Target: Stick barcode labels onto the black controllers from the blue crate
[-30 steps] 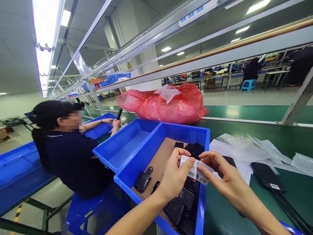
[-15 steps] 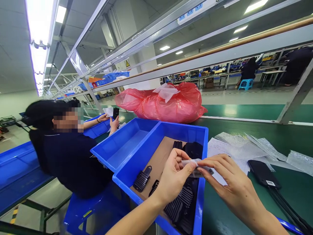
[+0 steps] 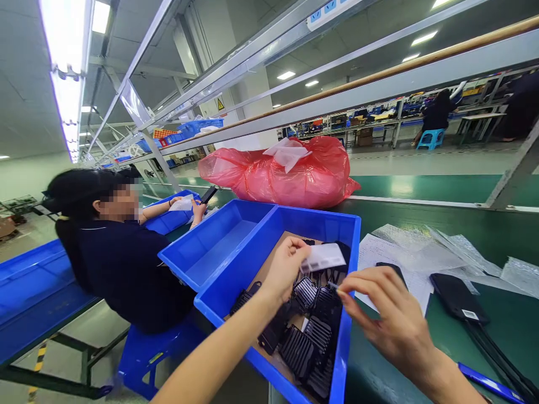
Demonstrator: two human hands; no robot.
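Between the thumb and fingers of my left hand (image 3: 283, 269) is a small white label sheet (image 3: 326, 257) with a row of grey squares along its lower edge. My right hand (image 3: 389, 308) is closed in a pinch just right of it, with a tiny pale piece (image 3: 332, 285) at the fingertips, too small to make out clearly. Both hands hover over a blue bin (image 3: 248, 266) with cardboard in its bottom. Inside lie several black ribbed plastic parts (image 3: 297, 349), partly hidden by my left hand and forearm.
Left of the bin stands another blue bin (image 3: 223, 247). A red plastic bag (image 3: 286, 177) lies behind. On the green table at right are papers and clear plastic bags (image 3: 400, 247), a black cabled device (image 3: 455, 294) and a blue pen (image 3: 488, 384). A co-worker (image 3: 118, 269) sits at left.
My hands have moved apart. The label sheet now stays in my left hand, turned flat to view, while my right hand has drawn slightly down with a tiny piece.
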